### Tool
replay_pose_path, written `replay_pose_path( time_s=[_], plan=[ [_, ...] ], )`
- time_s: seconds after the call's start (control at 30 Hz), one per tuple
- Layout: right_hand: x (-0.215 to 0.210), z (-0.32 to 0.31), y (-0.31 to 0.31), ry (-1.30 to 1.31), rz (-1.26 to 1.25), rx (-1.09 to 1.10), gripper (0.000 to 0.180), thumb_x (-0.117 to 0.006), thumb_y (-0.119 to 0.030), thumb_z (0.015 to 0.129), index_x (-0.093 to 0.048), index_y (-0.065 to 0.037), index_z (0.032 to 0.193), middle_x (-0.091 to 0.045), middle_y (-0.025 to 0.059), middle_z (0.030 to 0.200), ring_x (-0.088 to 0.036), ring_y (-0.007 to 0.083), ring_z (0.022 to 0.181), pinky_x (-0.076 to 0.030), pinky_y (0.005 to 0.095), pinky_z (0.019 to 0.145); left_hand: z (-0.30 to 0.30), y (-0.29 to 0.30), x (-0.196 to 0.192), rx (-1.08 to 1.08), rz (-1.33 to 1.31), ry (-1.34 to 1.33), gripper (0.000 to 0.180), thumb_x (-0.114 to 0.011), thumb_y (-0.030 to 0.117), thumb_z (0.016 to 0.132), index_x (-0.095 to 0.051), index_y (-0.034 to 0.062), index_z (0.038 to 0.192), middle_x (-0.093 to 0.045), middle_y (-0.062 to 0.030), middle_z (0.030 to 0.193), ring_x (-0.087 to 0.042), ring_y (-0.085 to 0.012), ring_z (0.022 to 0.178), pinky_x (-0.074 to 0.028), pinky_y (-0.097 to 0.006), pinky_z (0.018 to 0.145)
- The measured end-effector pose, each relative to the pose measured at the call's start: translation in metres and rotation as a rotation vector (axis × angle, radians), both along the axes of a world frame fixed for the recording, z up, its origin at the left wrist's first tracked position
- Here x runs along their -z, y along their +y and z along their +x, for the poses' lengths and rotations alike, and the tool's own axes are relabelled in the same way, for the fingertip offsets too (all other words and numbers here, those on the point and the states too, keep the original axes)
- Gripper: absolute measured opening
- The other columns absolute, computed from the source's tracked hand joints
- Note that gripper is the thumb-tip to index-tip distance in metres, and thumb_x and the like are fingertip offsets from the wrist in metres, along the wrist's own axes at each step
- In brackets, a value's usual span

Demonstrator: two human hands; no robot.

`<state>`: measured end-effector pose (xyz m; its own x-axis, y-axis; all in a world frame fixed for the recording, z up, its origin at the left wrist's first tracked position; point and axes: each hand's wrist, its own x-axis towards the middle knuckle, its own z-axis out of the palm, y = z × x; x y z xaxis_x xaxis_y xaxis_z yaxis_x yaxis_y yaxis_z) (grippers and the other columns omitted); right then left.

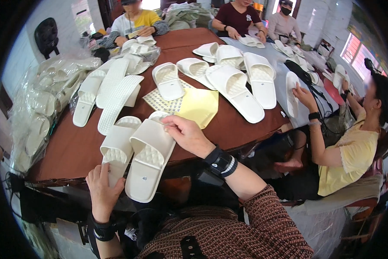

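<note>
Two white slide slippers lie side by side at the near edge of the brown-covered table, their heels toward me. My left hand [104,190] holds the heel of the left slipper [118,144], with fingers and thumb on its insole and edge. On the right slipper [147,162], my right hand [187,134] pinches the outer side near the toe. Small dark marking shows on that slipper's heel. Just beyond lie a sheet of small stickers [164,101] and its yellow backing paper [200,105].
More white slippers [235,86] lie across the brown table [181,43], some sole up [120,101]. A clear plastic bag of slippers [43,103] fills the left side. Several co-workers sit around; the one at right [349,155] holds a slipper [292,95] near my right arm.
</note>
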<state>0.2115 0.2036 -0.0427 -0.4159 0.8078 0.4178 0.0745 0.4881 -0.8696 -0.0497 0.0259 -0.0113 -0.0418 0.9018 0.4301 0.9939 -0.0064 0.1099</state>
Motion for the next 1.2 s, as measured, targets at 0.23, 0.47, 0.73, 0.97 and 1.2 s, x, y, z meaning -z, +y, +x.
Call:
replay_pose_path(
  time_s=[0.23,0.47,0.73,0.97,1.2],
  plan=[
    [-0.002,0.002,0.000,0.027,0.025,0.001,0.025,-0.059,-0.013,0.094,-0.061,0.001,0.115,-0.070,0.0146,0.091,-0.066,0.0203,0.078,-0.052,0.0311,0.073,0.003,-0.008,0.000,-0.002,-0.041,-0.035,0.064,-0.076,0.018,0.067,-0.054,0.0016,0.124,-0.054,-0.0172,0.115,-0.050,-0.0375,0.107,-0.039,-0.047,0.095],
    [-0.004,0.003,0.002,0.002,-0.075,-0.028,0.024,-0.057,-0.006,0.095,-0.061,0.001,0.118,-0.068,0.0062,0.099,-0.061,0.0105,0.089,-0.050,0.0254,0.081,0.004,-0.014,0.006,0.029,-0.052,-0.200,0.062,-0.076,0.014,0.067,-0.055,0.0015,0.124,-0.052,-0.0217,0.122,-0.048,-0.0418,0.112,-0.042,-0.048,0.096],
    [-0.020,0.008,0.009,0.009,-0.042,0.028,0.017,-0.058,-0.009,0.092,-0.065,-0.003,0.108,-0.068,0.0095,0.086,-0.062,0.0147,0.077,-0.050,0.0285,0.072,0.025,-0.006,-0.008,0.049,0.031,-0.312,0.054,-0.078,0.012,0.064,-0.059,0.0017,0.114,-0.057,-0.0176,0.111,-0.052,-0.0398,0.103,-0.045,-0.046,0.091],
    [-0.056,0.018,0.034,-0.116,0.036,0.111,0.020,-0.058,-0.010,0.089,-0.065,-0.004,0.107,-0.064,0.0128,0.075,-0.060,0.0194,0.066,-0.049,0.0312,0.066,0.041,0.010,-0.004,0.054,0.068,-0.318,0.050,-0.079,0.015,0.065,-0.059,0.0022,0.110,-0.056,-0.0179,0.107,-0.052,-0.0392,0.099,-0.045,-0.046,0.086],
    [-0.036,0.020,0.065,-0.124,0.100,0.254,0.017,-0.059,-0.010,0.091,-0.066,-0.003,0.104,-0.066,0.0152,0.079,-0.062,0.0231,0.070,-0.049,0.0327,0.068,0.063,0.021,0.000,-0.001,0.072,-0.189,0.052,-0.078,0.019,0.071,-0.057,0.0016,0.116,-0.054,-0.0227,0.116,-0.051,-0.0428,0.107,-0.044,-0.048,0.093]
  ],
)
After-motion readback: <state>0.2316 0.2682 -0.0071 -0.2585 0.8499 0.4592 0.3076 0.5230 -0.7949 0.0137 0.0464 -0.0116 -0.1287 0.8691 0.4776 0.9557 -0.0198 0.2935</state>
